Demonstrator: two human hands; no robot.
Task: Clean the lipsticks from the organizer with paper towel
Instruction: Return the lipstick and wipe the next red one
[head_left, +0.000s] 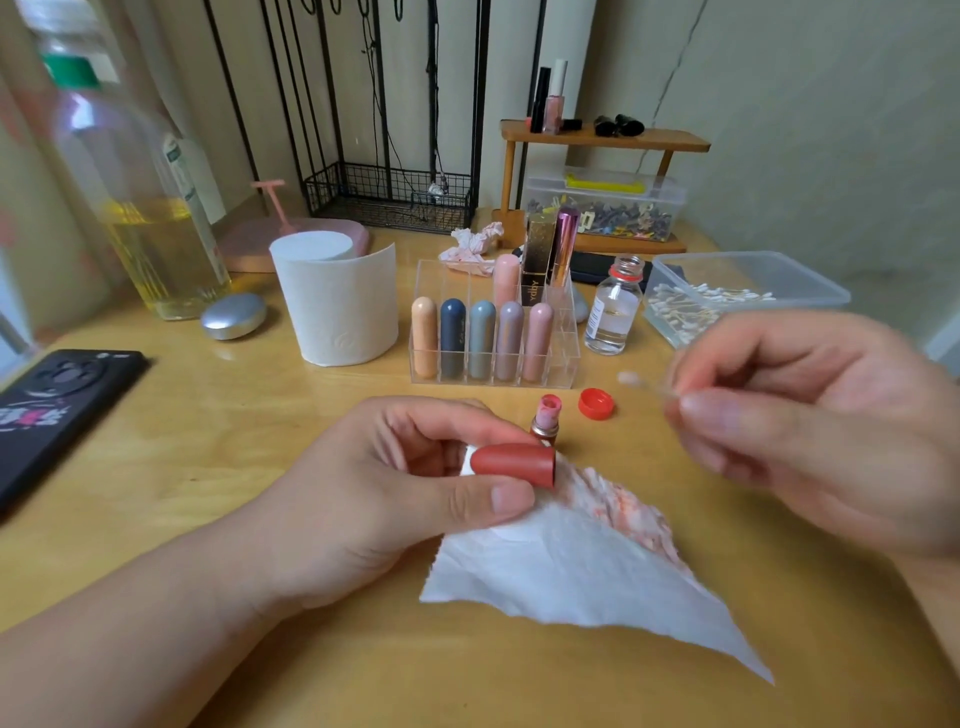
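Pinching the red cap (514, 464) over the paper towel (571, 561), the left hand (374, 499) should steady it while the right hand (810, 431), gripping a cotton swab (641, 383), probes inside; the lipstick (546, 418) stands at its far side.

Red lipstick cap (514, 463) sits sideways against stained paper towel (571, 571).

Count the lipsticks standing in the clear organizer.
8. Five in the front row: peach, dark blue, grey-blue, mauve, pink. Three behind: pale pink, black-and-gold, shiny pink. More may hide behind them.
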